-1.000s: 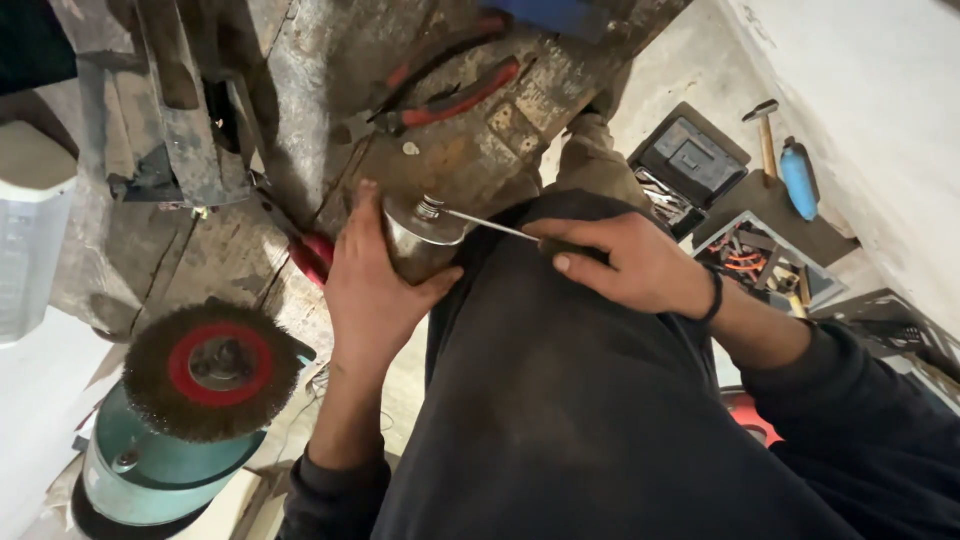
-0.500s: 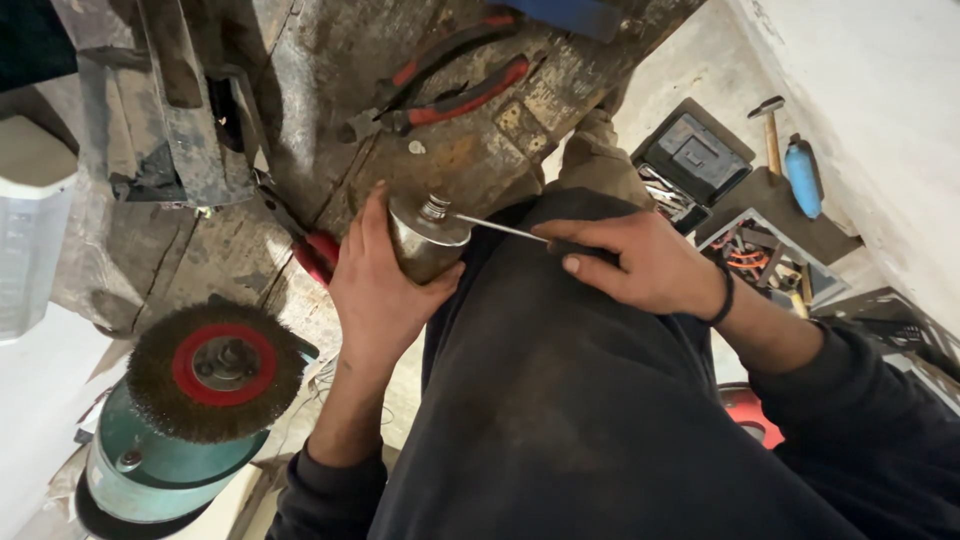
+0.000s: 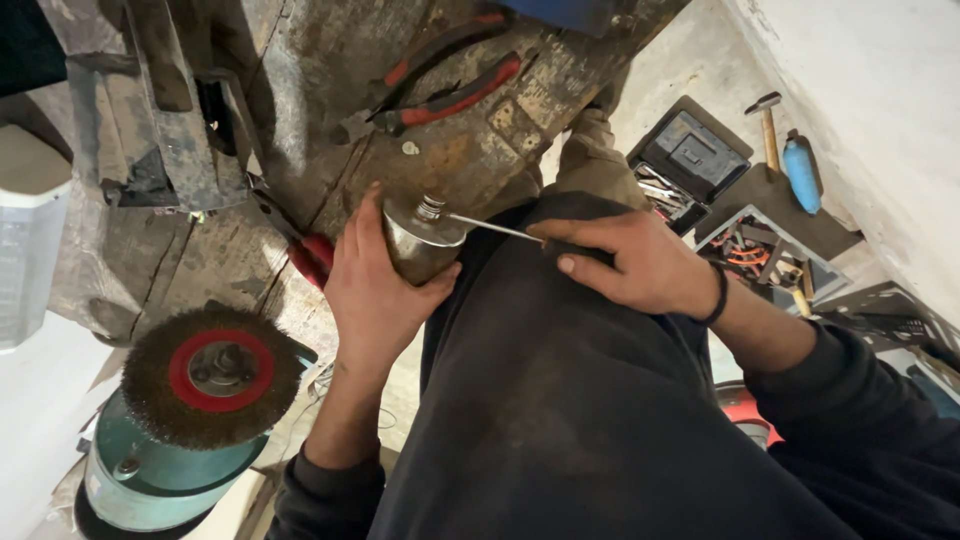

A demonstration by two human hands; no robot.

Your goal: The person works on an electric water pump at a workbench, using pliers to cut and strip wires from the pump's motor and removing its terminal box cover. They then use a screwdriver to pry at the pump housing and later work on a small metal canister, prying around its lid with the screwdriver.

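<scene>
Metal cylinder (image 3: 415,245) gripped in left hand (image 3: 375,290); right hand (image 3: 625,262) closed around screwdriver (image 3: 500,228) touching its top.

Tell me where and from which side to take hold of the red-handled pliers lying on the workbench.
Grip the red-handled pliers around both handles, midway along, coming from above. They lie flat on the rusty workbench with the handles running up to the right and the dark jaws pointing down-left, so the handle end is the free, padded part. The left hand, holding the metal cylinder, is the closer one.
</scene>
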